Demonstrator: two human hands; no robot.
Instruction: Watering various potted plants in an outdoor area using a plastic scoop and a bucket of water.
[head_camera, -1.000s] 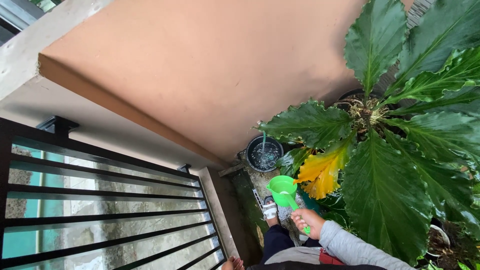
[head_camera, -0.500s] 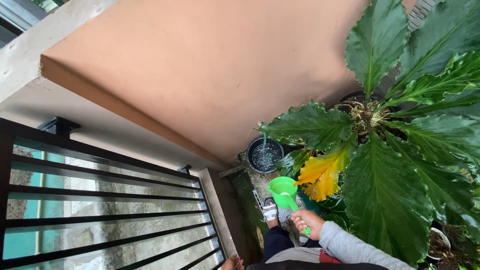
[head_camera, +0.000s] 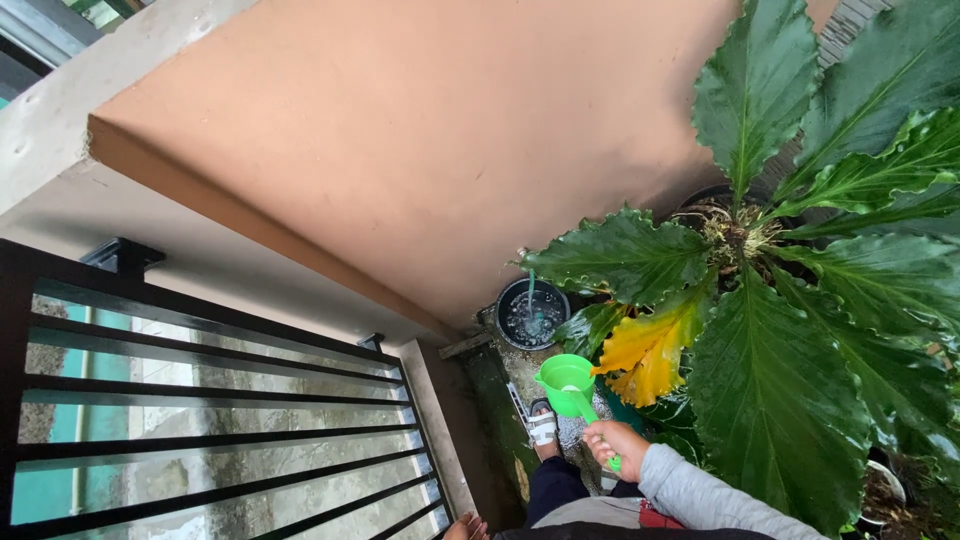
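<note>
Outdoor strip beside a peach-coloured wall (head_camera: 420, 150), seen from above; ground (head_camera: 520, 365) is wet concrete with green algae along the wall foot. Black metal gate (head_camera: 200, 400) with horizontal bars closes the left side, a pale post at its end. Large potted plant (head_camera: 780, 330) with broad glossy green leaves fills the right; one leaf (head_camera: 645, 345) is yellow-orange and hangs over the walkway. Free room is a narrow lane between gate post and foliage, leaves overhanging its right edge. Black round bucket (head_camera: 532, 313) stands at the wall foot, full of water, a thin stream falling into it from a tap above. Right hand (head_camera: 617, 440), grey sleeve, has its grip clenched round the handle of a green plastic dipper (head_camera: 566, 382). Dipper: bright green, round bowl with a pouring lip, held level just below the bucket and touching the edge of the yellow leaf in view; contents unclear. Left hand (head_camera: 466, 527) sits at the bottom edge, only fingertips visible, grip state cannot be told. White sandal (head_camera: 541, 420) on the foot beneath the dipper.
</note>
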